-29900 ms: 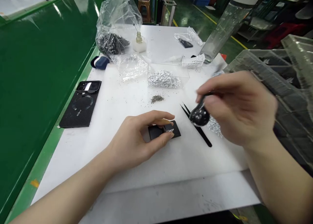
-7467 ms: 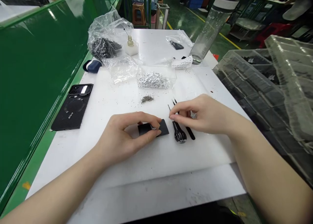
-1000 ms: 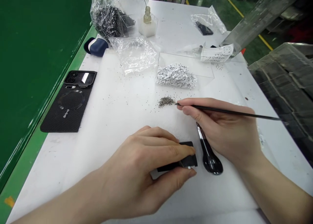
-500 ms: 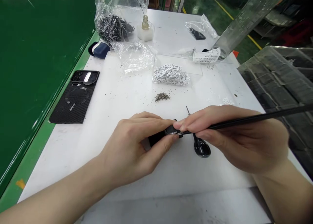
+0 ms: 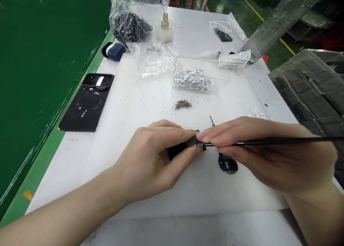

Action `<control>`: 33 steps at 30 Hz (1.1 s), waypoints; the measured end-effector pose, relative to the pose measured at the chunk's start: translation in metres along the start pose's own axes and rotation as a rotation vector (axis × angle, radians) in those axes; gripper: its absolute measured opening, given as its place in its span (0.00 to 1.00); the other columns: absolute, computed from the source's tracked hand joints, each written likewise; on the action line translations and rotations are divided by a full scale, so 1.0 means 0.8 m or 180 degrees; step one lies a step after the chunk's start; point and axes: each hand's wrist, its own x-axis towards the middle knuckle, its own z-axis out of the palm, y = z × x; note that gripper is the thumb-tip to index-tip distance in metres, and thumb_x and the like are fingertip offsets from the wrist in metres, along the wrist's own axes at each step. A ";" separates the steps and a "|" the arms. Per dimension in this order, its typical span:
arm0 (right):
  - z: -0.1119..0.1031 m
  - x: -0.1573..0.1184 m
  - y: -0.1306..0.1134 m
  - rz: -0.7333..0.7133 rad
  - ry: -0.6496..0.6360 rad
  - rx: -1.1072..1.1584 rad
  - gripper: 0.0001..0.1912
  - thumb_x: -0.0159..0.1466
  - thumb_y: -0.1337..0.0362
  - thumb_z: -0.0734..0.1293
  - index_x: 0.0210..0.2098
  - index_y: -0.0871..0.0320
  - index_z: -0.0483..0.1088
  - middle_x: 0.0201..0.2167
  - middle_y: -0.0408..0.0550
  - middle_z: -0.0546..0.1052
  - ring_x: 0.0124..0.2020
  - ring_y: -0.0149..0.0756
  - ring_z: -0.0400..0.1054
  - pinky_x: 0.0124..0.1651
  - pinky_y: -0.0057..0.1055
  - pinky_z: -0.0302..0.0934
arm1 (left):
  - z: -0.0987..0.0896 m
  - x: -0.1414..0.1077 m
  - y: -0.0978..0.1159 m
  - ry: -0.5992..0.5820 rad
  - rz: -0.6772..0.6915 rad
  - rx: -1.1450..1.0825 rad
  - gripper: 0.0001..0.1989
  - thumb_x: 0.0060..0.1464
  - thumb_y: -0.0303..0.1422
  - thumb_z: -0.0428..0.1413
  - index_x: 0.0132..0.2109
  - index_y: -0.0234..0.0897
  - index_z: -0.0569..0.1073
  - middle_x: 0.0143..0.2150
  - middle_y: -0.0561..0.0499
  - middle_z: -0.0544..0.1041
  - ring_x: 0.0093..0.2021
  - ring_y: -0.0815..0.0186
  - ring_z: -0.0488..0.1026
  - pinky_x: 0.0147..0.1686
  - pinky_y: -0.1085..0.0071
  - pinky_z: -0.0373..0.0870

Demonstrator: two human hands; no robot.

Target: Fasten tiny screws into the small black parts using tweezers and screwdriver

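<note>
My left hand (image 5: 158, 156) pinches a small black part (image 5: 176, 152) between thumb and forefinger; much of the part is hidden by the fingers. In my right hand (image 5: 258, 149) is a pair of long black tweezers (image 5: 279, 141), held nearly level, with the tips at the part's right end by my left thumb. Whether a tiny piece sits between the tips I cannot make out. Under my right fingers lies a screwdriver with a glossy black rounded handle (image 5: 228, 163), its thin shaft pointing away from me. Beyond the hands is a small pile of tiny dark metal pieces (image 5: 183, 104).
A clear tray (image 5: 223, 74) holds many small white pieces (image 5: 193, 80). A black-cased phone (image 5: 83, 104) and a dark blue case (image 5: 116, 51) lie left. Farther back are plastic bags (image 5: 152, 59) and a small bottle (image 5: 165, 22). Grey bins (image 5: 309, 81) stand right.
The tweezers have swung from a slant to nearly level as my right hand turned. The whole view has shifted slightly; my left hand keeps its hold on the black part.
</note>
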 end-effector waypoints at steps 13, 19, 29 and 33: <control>0.001 -0.003 0.003 0.0099 -0.0028 0.0101 0.17 0.62 0.77 0.72 0.44 0.50 0.80 0.43 0.42 0.85 0.46 0.37 0.81 0.52 0.29 0.78 | -0.002 -0.002 0.000 0.0054 -0.0037 -0.0087 0.09 0.62 0.28 0.60 0.46 0.32 0.83 0.40 0.49 0.84 0.41 0.65 0.79 0.44 0.70 0.77; -0.001 -0.002 0.003 0.0167 -0.0035 0.0067 0.14 0.63 0.75 0.72 0.43 0.51 0.80 0.43 0.42 0.85 0.45 0.36 0.82 0.51 0.28 0.78 | -0.002 -0.001 -0.001 0.0062 -0.0046 -0.0081 0.08 0.62 0.29 0.60 0.46 0.33 0.83 0.39 0.49 0.84 0.41 0.65 0.79 0.43 0.70 0.77; -0.002 -0.003 0.002 0.0182 -0.0042 -0.0048 0.13 0.63 0.74 0.73 0.42 0.50 0.79 0.44 0.40 0.85 0.45 0.34 0.82 0.53 0.24 0.77 | -0.002 -0.003 0.001 0.0036 -0.0053 -0.0048 0.08 0.62 0.29 0.60 0.46 0.34 0.82 0.39 0.50 0.84 0.41 0.64 0.80 0.44 0.69 0.78; -0.002 -0.004 0.003 0.0175 -0.0050 0.0013 0.13 0.63 0.74 0.73 0.42 0.51 0.80 0.43 0.40 0.85 0.45 0.33 0.81 0.53 0.24 0.76 | -0.002 -0.002 0.001 0.0015 -0.0049 -0.0061 0.08 0.61 0.29 0.60 0.46 0.33 0.82 0.39 0.50 0.84 0.41 0.65 0.80 0.44 0.71 0.77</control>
